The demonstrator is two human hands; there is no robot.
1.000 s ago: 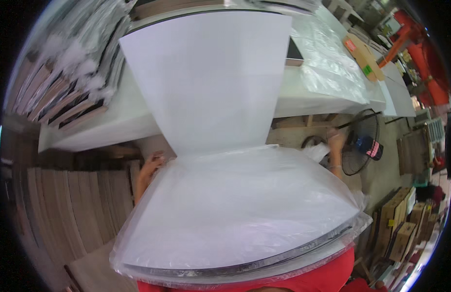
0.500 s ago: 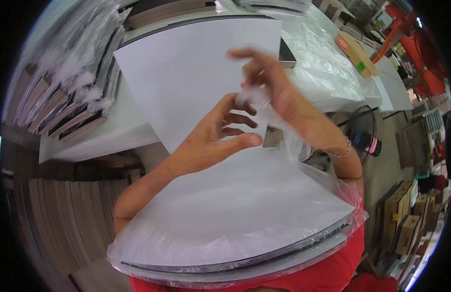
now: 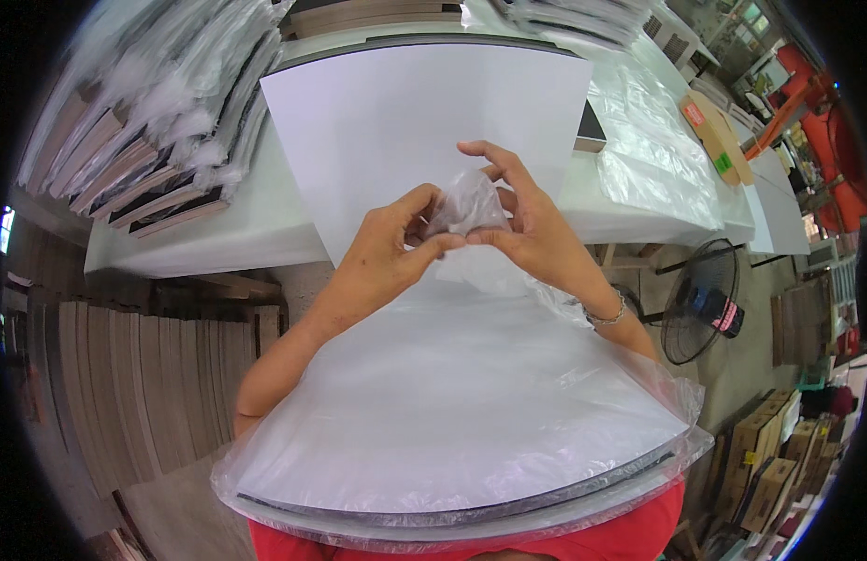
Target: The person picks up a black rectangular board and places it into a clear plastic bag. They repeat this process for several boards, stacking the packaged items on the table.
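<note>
A large white panel in a clear plastic bag [image 3: 480, 402] rests on my lap, its far end reaching toward the table. The bag's far end is gathered into a crumpled bunch. My left hand [image 3: 391, 241] pinches this bunch from the left, thumb against the plastic. From the other side my right hand [image 3: 538, 229] holds it too, thumb and fingers curled and the index finger raised. Both thumbs nearly meet at the twist. Just beyond my hands, a big white sheet or board [image 3: 405, 122] lies on the table and overhangs its near edge.
Plastic-wrapped panels [image 3: 186, 112] are piled on the table's left. Flat clear plastic bags [image 3: 658, 154] and an open cardboard box [image 3: 719, 136] are at its right. A black fan [image 3: 705, 304] stands on the floor at right. Upright boards [image 3: 162, 393] line the lower left.
My right hand has come down to meet my left at the bunched plastic. My left fingers, spread before, have closed on it. The whole view has shifted slightly.
</note>
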